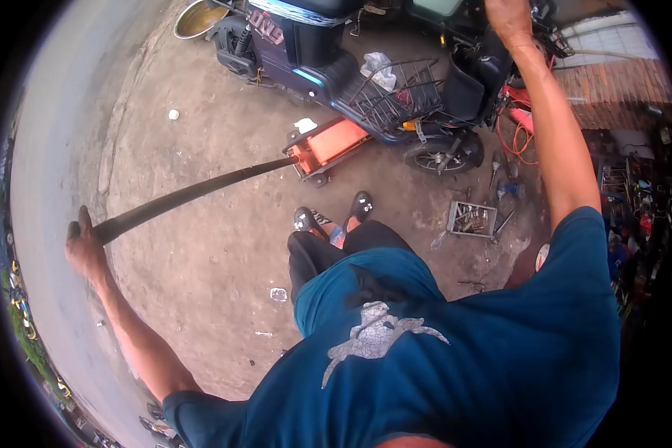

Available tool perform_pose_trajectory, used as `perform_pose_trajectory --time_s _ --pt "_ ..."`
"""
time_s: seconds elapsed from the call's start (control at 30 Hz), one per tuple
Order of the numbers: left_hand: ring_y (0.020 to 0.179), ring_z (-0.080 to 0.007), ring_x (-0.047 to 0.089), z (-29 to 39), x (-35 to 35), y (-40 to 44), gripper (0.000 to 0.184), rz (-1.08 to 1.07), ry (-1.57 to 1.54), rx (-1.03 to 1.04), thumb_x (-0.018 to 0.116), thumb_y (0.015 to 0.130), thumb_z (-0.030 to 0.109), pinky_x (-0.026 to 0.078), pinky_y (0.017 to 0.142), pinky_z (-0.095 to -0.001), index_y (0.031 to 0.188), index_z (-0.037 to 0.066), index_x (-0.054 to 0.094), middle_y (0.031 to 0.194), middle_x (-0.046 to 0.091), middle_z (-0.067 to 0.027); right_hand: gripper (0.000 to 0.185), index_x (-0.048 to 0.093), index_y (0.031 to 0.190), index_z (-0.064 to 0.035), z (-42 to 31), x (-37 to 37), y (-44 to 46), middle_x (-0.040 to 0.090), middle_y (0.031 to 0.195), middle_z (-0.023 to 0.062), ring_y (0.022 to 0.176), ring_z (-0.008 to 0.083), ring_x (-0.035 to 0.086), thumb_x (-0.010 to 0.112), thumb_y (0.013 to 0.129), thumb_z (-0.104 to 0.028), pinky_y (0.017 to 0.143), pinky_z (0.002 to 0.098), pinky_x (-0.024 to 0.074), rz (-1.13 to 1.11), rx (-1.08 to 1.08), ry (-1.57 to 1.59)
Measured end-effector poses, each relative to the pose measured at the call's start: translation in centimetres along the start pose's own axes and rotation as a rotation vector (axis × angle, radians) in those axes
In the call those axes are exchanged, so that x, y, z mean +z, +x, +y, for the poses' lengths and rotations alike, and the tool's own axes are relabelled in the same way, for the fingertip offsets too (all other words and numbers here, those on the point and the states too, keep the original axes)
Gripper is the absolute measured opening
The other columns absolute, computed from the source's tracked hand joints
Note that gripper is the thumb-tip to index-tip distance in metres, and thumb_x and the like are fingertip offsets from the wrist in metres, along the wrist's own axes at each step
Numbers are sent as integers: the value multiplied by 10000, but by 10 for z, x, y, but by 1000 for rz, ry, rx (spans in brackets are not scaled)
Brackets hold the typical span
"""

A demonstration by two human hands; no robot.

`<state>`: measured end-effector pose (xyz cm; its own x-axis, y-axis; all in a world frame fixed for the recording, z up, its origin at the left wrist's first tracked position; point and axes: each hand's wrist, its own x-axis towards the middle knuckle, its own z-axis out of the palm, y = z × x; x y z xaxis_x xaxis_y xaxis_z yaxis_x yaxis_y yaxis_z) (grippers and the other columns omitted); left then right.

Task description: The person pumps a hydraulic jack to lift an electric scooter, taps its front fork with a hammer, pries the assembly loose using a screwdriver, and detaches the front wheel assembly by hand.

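One tubular dark handle [201, 190] | boxy orange jack [334, 142] | gritty ground [194, 299]

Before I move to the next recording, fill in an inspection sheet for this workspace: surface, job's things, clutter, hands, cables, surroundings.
Surface: bare ground, stained, with small scraps.
Job's things: orange floor jack, one end reaching under the scooter; long dark jack handle angled out from it.
Clutter: tray of metal parts, loose tools around it; white scrap beside the jack.
Hands: left hand grips the handle's outer end; right hand is up by the scooter's front, cut off by the frame, grip unclear.
Cables: red-orange line, looped near the front wheel.
Surroundings: basin behind the scooter; crowded, dark area at right, details unclear.
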<state>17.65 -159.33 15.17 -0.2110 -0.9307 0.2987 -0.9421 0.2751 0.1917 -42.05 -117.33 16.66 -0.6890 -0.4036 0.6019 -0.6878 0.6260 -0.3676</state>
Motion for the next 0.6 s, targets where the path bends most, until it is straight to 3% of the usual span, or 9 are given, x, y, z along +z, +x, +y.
perform_pose_trajectory --time_s 0.03,0.1,0.23,0.37,0.47,0.57,0.6 --pt "725 -266 616 -35 11 2 554 53 -3 7 573 857 554 461 721 -398 917 13 675 780 672 -166 447 629 1119 -1 0 1 -1 625 996 174 898 301 623 592 886 -381 805 358 479 18 -1 6" --pt "710 -248 614 -40 -7 -3 490 -101 -77 -75 594 875 491 468 699 -377 920 11 684 795 686 -151 425 633 1106 -8 1 3 3 621 981 171 901 308 617 587 891 -371 808 362 476 22 21 54" --pt "695 -207 620 -47 8 -2 432 -29 -191 -91 591 902 428 472 657 -345 904 8 691 790 690 -132 382 637 1073 -16 -3 -1 1 622 989 162 944 308 604 583 896 -350 836 363 463 -51 59 -24" --pt "677 -189 617 -51 13 -9 405 29 -257 -51 593 912 389 477 645 -344 899 -4 689 786 689 -138 357 634 1036 -18 14 12 -6 616 984 160 940 309 590 570 903 -343 832 381 450 72 10 -18" --pt "658 -186 606 -63 20 -11 367 112 -386 -29 604 919 337 481 637 -338 909 -20 688 791 692 -133 327 636 983 -19 3 4 -4 622 907 138 853 272 592 553 910 -327 769 368 455 86 -38 -78" --pt "701 -209 626 -103 26 -3 375 44 -158 -17 594 926 334 491 660 -333 916 -29 690 825 701 -123 295 628 916 -18 -15 -6 -2 623 822 99 773 220 578 540 914 -299 715 337 448 -105 44 103" --pt "724 -226 633 -118 29 0 383 47 -169 -47 599 920 342 496 670 -338 941 -30 688 850 701 -134 272 615 866 -17 -21 -4 -3 601 746 71 722 182 552 537 912 -274 687 317 434 -69 39 99"
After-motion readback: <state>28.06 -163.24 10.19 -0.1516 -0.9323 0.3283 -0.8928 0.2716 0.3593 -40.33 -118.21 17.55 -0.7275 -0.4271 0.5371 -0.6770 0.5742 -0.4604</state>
